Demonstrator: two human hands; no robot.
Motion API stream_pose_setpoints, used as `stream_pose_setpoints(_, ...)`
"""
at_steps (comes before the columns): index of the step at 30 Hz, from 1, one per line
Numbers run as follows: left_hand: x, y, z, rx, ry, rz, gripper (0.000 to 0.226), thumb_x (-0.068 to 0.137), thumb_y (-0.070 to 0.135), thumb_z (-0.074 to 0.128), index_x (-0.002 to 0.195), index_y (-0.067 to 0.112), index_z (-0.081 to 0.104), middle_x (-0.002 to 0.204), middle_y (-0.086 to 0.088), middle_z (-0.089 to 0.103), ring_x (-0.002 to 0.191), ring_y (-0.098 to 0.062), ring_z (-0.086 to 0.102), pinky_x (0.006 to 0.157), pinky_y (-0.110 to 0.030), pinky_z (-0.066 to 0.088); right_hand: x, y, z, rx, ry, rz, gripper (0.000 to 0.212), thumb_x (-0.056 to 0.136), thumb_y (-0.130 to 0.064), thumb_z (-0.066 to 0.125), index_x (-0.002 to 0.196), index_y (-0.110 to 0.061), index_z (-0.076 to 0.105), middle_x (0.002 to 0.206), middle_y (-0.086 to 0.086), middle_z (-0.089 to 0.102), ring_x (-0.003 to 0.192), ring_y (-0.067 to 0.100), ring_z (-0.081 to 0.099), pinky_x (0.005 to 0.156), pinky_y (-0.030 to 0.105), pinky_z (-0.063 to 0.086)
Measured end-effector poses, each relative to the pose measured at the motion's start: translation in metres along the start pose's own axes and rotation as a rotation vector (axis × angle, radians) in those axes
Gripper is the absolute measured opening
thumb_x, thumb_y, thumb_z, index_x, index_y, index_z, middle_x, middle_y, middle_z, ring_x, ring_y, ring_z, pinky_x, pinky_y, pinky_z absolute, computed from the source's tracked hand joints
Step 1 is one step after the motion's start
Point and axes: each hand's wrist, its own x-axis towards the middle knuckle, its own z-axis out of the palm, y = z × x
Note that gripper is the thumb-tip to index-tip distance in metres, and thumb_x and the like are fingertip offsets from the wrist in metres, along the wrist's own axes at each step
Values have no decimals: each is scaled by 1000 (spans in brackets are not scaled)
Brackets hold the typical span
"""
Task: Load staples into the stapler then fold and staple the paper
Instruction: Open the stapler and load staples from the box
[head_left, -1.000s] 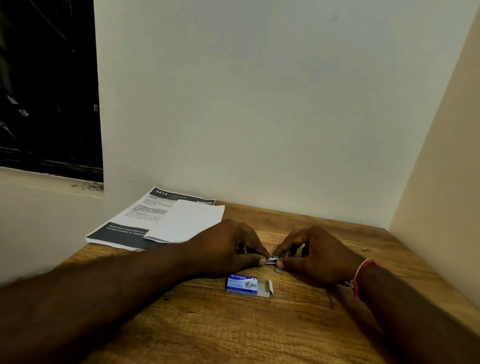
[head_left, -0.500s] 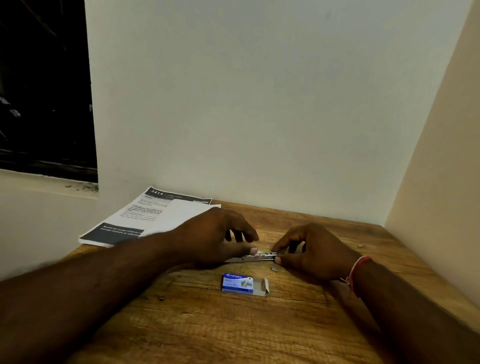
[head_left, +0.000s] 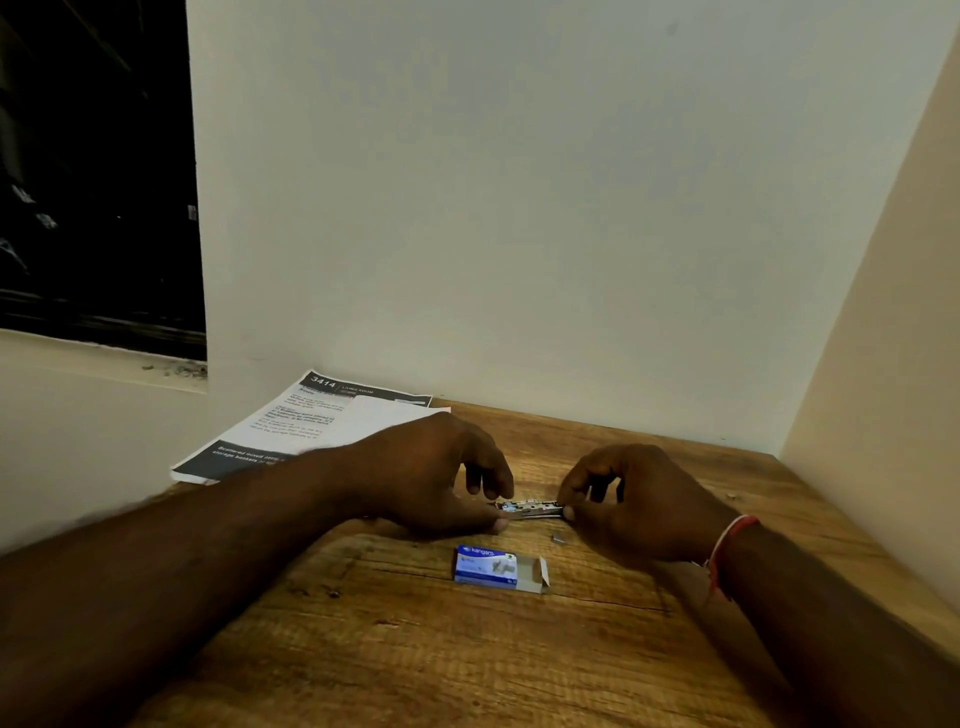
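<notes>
A small metal stapler (head_left: 530, 508) lies on the wooden table (head_left: 415, 649) between my two hands, its channel showing. My left hand (head_left: 436, 475) grips its left end with thumb and fingers. My right hand (head_left: 636, 499) pinches its right end. A blue staple box (head_left: 491, 565) with its flap open lies just in front of the stapler. A tiny loose bit of staples (head_left: 559, 539) rests near my right thumb. White printed paper (head_left: 306, 428) lies at the back left, partly behind my left wrist.
Walls close the table at the back and on the right (head_left: 883, 364). A dark window (head_left: 93, 171) with a ledge is at the left. Bare wood lies in front of the staple box.
My hands have drawn apart a little, so more of the stapler's metal length now shows between them. My left fingers have lifted and spread.
</notes>
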Motion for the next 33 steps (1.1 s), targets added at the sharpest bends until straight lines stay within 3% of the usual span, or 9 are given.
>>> stream_pose_setpoints(3, 0, 3, -2, -10, 19, 19, 36, 89, 64, 88, 115, 40, 84, 100, 25, 77, 98, 5, 71, 74, -17, 54, -1, -2, 0, -12, -8, -6, 18, 90, -26, 89, 82, -41, 84, 88, -27, 79, 89, -3, 71, 69, 9, 52)
stream_pose_setpoints(7, -2, 10, -4, -2, -11, 44, 33, 90, 65, 86, 110, 38, 85, 97, 23, 76, 96, 2, 70, 73, -18, 48, 0, -8, 1, -31, -21, 30, 14, 91, -28, 88, 82, -37, 84, 87, -20, 81, 87, 3, 72, 74, 26, 62)
stream_pose_setpoints(9, -3, 14, -6, 1, -48, 49, 34, 91, 65, 86, 109, 37, 86, 97, 21, 77, 96, 0, 71, 73, -19, 50, 2, -11, 2, -40, -25, 61, 12, 91, -27, 88, 83, -34, 84, 86, -16, 81, 86, 7, 73, 79, 40, 66)
stream_pose_setpoints(11, -5, 17, -10, 3, -88, 58, 34, 90, 66, 87, 108, 36, 86, 98, 19, 79, 96, -2, 73, 74, -27, 58, 2, -13, 1, -39, -26, 88, 12, 91, -26, 87, 82, -33, 85, 86, -14, 81, 85, 9, 73, 80, 44, 66)
stream_pose_setpoints(15, -10, 24, -16, 4, -169, 42, 42, 85, 71, 89, 107, 36, 85, 100, 17, 81, 94, -6, 76, 84, -46, 66, -1, -17, 0, -71, -17, 59, 8, 91, -30, 88, 85, -35, 87, 89, -15, 78, 87, 7, 69, 79, 39, 64)
stream_pose_setpoints(19, -13, 29, -20, -8, -184, 41, 46, 81, 73, 91, 104, 34, 85, 97, 17, 82, 88, -7, 77, 82, -46, 67, -3, -17, -11, 15, 27, -16, 12, 92, -31, 89, 92, -43, 87, 92, -23, 81, 90, -1, 70, 68, 12, 53)
stream_pose_setpoints(24, -15, 31, -24, -16, -270, 22, 45, 77, 63, 99, 105, 31, 85, 97, 14, 83, 85, -5, 79, 80, -40, 68, -6, -24, -18, -1, -249, 35, 20, 80, -57, 94, 97, -49, 87, 93, -28, 82, 87, -2, 74, 65, 10, 52)
stream_pose_setpoints(29, -10, 36, -25, 12, -372, 17, 33, 89, 46, 96, 112, 26, 86, 101, 8, 84, 82, -3, 76, 75, -25, 63, -6, -28, -13, -2, -226, 27, 7, 87, -43, 92, 94, -43, 90, 93, -26, 82, 88, -1, 73, 68, 14, 52)
stream_pose_setpoints(33, -9, 36, -24, 45, -347, -14, 33, 88, 49, 96, 111, 26, 87, 97, 10, 83, 71, 8, 68, 68, -16, 56, -9, -34, -14, -13, -211, -26, 4, 91, -43, 90, 95, -42, 89, 94, -29, 80, 90, -4, 71, 68, 12, 51)
